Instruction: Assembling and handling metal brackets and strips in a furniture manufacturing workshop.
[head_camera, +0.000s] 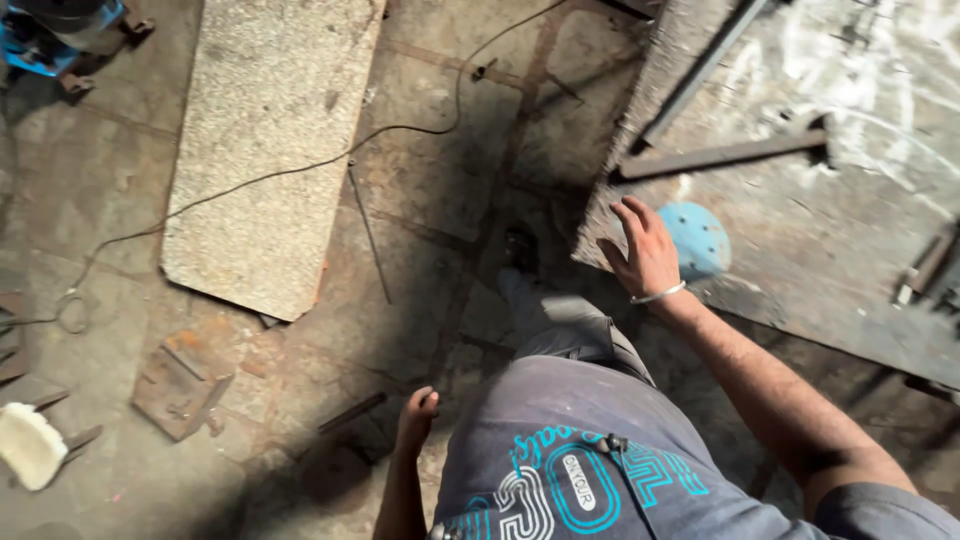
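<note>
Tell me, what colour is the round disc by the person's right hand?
The disc is light blue, seen in the head view.

Stone slab (265, 150) on the floor, thin cable (300, 168) across it (white brush (30, 445) left)

Single head camera, looking steeply down past my torso at workshop floor (420, 200); worktable (830, 200) upper right, close.

A metal workshop: steel bars (720, 155) on a scarred workbench (850, 250), gritty floor (420, 200).
</note>
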